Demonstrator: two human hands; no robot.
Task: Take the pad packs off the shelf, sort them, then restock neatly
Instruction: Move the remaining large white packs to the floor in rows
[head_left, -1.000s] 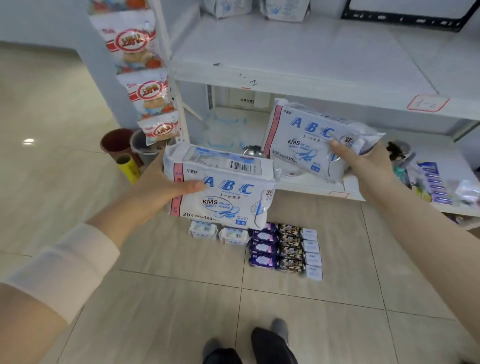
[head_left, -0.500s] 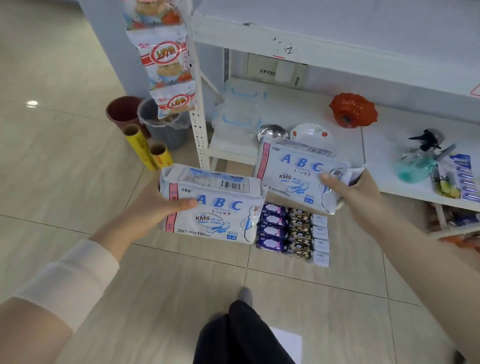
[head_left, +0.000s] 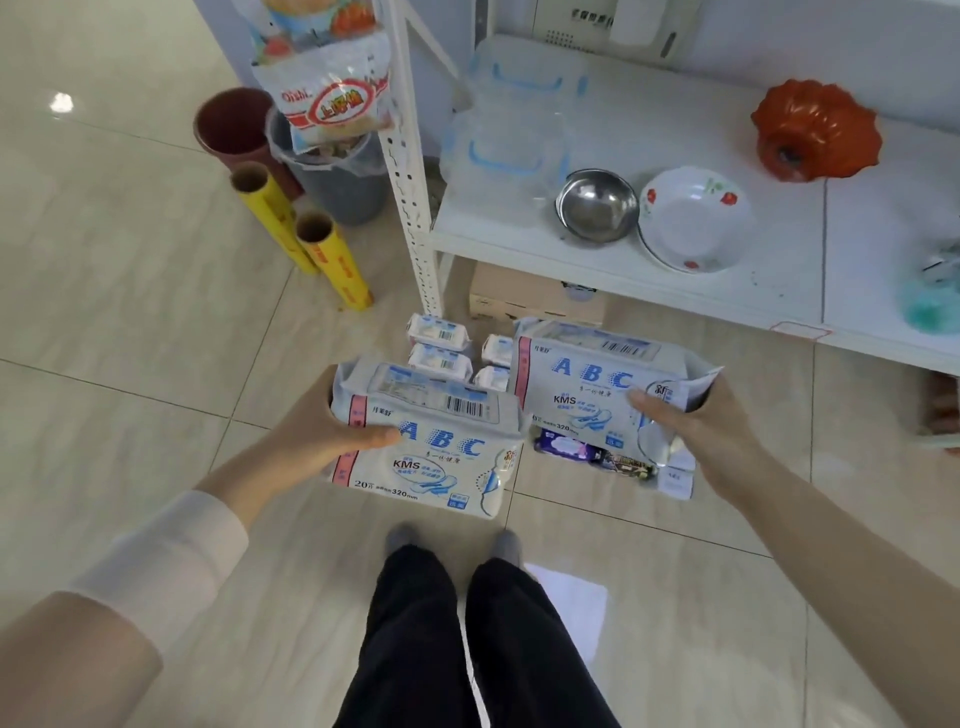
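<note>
White ABC pad packs, one gripped in each hand: left hand (head_left: 332, 431) fingers clamp one pack (head_left: 431, 441), right hand (head_left: 696, 431) the other (head_left: 587, 379), probably headed for the sorted rows (head_left: 441, 345) on the floor.

A single head-worn camera is looking steeply down from standing height, facing forward toward the low white metal shelf (head_left: 675, 270) crossing the upper right. The beige glossy tiled floor (head_left: 130, 364) is filling the rest, with the wearer's dark-trousered legs (head_left: 467, 639) at the bottom edge. Wide-angle bending is showing near the frame's borders. No second view is sharing this scene.
</note>
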